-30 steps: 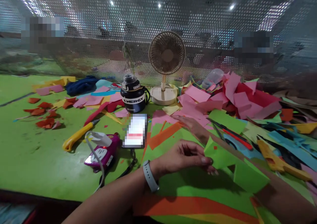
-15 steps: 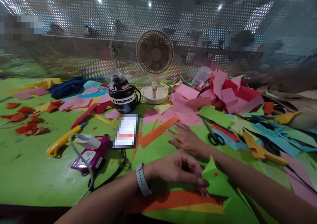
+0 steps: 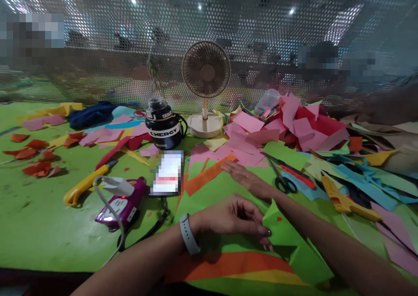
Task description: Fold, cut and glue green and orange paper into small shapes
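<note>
My left hand (image 3: 233, 217), with a pale wristband (image 3: 189, 235), is closed, thumb and fingers at the edge of a folded bright green paper piece (image 3: 290, 239) that bears a small orange scrap. Palm down, my right hand (image 3: 246, 180) lies flat with fingers stretched out over a green paper sheet (image 3: 212, 200). Its fingertips are near an orange paper strip (image 3: 205, 177). Below my left hand lie a wider orange strip (image 3: 225, 264) and a yellow strip (image 3: 277, 276). Part of the green piece lies in front of my right forearm.
Black-handled scissors (image 3: 284, 183), a red pen-like tool (image 3: 298, 176) and a yellow glue gun (image 3: 346, 202) lie right. Left are a phone (image 3: 168, 174), a purple power bank (image 3: 117, 206) and a yellow cutter (image 3: 85, 185). A fan (image 3: 205, 73), bottle (image 3: 163, 128) and pink paper heap (image 3: 277, 128) stand behind.
My right hand's spread fingers have drawn closer together and lie flatter. My left hand and the green piece have shifted slightly up and left. The view has moved a little.
</note>
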{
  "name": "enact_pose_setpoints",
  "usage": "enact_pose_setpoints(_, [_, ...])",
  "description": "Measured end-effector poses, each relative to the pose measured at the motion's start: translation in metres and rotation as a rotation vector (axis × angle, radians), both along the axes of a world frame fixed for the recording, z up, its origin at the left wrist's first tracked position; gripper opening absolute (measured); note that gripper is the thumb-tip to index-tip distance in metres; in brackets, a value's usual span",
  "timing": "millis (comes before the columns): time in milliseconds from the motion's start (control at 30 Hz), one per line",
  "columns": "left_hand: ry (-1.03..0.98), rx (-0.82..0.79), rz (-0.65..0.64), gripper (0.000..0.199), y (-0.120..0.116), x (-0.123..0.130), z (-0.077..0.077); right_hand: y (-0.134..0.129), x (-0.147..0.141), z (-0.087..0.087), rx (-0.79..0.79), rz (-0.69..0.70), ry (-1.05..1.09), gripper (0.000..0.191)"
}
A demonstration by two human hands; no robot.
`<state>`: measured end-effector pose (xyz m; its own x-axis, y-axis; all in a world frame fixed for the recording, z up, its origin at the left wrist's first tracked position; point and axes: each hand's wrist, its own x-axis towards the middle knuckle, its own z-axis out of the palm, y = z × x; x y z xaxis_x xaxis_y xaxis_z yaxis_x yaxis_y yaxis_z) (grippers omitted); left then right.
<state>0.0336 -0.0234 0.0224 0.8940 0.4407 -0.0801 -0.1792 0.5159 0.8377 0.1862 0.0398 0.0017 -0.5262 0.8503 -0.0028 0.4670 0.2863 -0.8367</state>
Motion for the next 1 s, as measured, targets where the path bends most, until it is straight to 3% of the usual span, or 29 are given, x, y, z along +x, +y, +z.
enact_pose_setpoints(133, [0.033,0.034,0.017,0.029,0.006,-0.003,0.001,-0.001,0.012,0.014,-0.310,-0.117,0.455,0.055])
enact_pose_setpoints(233, [0.067,0.034,0.071,0.027,0.015,-0.006,-0.003,-0.002,0.027,0.025,-0.462,-0.174,0.627,0.050])
enact_pose_setpoints(433, [0.111,-0.074,0.386,0.027,0.028,-0.006,-0.008,-0.008,0.062,0.057,-0.374,-0.316,0.773,0.047])
enact_pose_setpoints(533, [0.119,-0.123,0.506,0.026,0.025,-0.003,-0.006,-0.022,0.067,0.064,-0.272,-0.338,0.738,0.048])
enact_pose_setpoints(633, [0.141,-0.144,0.566,0.027,0.020,0.000,-0.004,-0.038,0.063,0.060,-0.150,-0.313,0.630,0.050])
enact_pose_setpoints(800, [0.145,-0.134,0.600,0.030,0.016,0.002,-0.005,-0.058,0.054,0.045,-0.071,-0.260,0.384,0.052])
enact_pose_setpoints(1000, [0.136,-0.152,0.602,0.034,0.018,0.002,-0.007,-0.066,0.045,0.049,0.016,-0.239,0.100,0.055])
